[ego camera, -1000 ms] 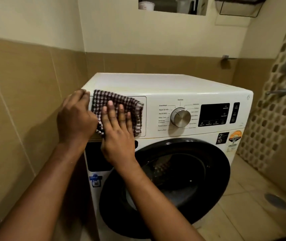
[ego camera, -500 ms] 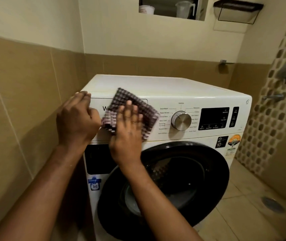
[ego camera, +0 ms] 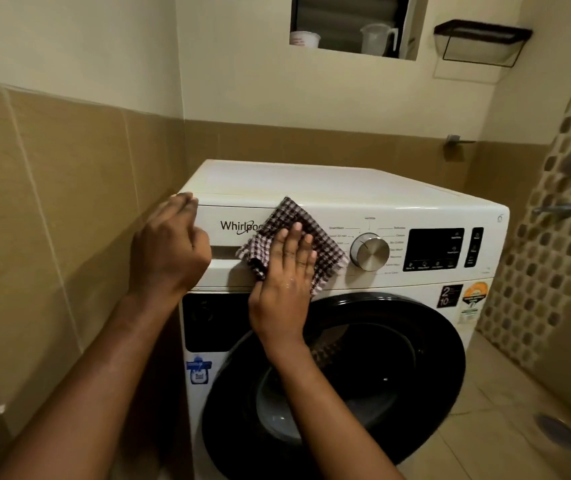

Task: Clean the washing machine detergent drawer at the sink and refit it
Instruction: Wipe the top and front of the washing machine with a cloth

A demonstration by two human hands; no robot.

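At the upper left of the washing machine (ego camera: 312,180) front, the detergent drawer (ego camera: 223,276) sits pushed in, flush with the control panel. The right hand (ego camera: 282,285) lies flat, fingers (ego camera: 296,237) straight and close together, pressing a checked cloth (ego camera: 325,251) against the drawer's right end, just beside the dial (ego camera: 369,252). The left hand (ego camera: 169,249) rests against the machine's top left corner, fingers (ego camera: 185,202) loosely curled, gripping nothing visible. The round black door (ego camera: 440,358) lies directly below the panel.
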